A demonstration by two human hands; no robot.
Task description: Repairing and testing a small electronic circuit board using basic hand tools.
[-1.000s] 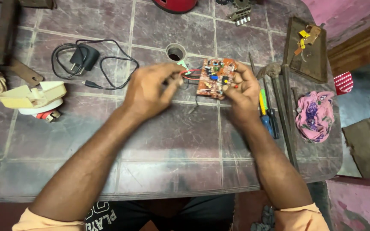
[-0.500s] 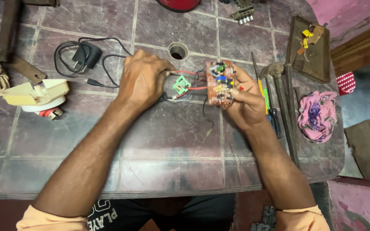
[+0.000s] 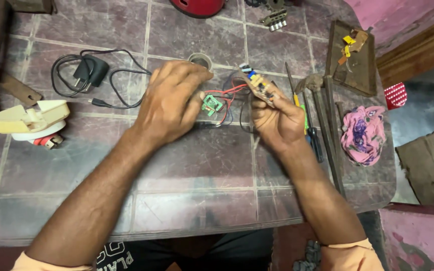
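Our right hand (image 3: 276, 119) grips a circuit board (image 3: 258, 85), tilted on edge, so we cannot read its parts. Red and blue wires (image 3: 228, 95) run from the board to a small green board (image 3: 211, 104) just left of it. Our left hand (image 3: 173, 103) curls over that green piece, fingertips hidden. Left of the board a black charger (image 3: 89, 72) lies on the bench (image 3: 187, 165); right of it, screwdrivers (image 3: 311, 131) are partly hidden.

Compared with a second ago, the circuit board (image 3: 258, 84) in the right hand (image 3: 276, 120) now stands tilted on edge rather than face-up, while the left hand (image 3: 173, 103) sits farther from it, uncovering the small green board (image 3: 211, 105) hanging on red wires (image 3: 227, 92) between them.
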